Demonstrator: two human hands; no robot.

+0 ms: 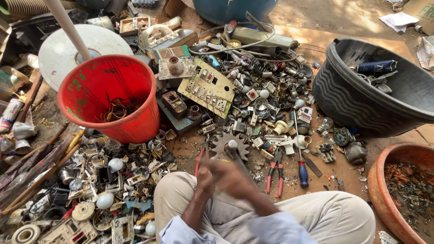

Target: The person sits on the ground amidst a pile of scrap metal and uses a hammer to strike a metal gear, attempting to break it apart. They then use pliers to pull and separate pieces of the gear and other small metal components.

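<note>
I sit on the ground with my legs folded, both hands blurred in front of me. My right hand (pixel 233 180) grips the handle of a hammer (pixel 232 145), whose metal head is over a rusty toothed gear (pixel 221 143) on the cardboard. My left hand (pixel 205 175) is curled just left of it, beside a red-handled tool (pixel 198 162); whether it holds anything is unclear. Scrap switches, sockets and small metal parts lie all around the gear.
A red bucket (pixel 135 124) with wire bits stands at upper left. A black tub (pixel 343 99) is at right and a clay bowl (pixel 375 183) of scrap at lower right. Red pliers (pixel 273 174) and a blue-handled screwdriver (pixel 303 174) lie right of my hands. A beige switch panel (pixel 209 88) lies beyond.
</note>
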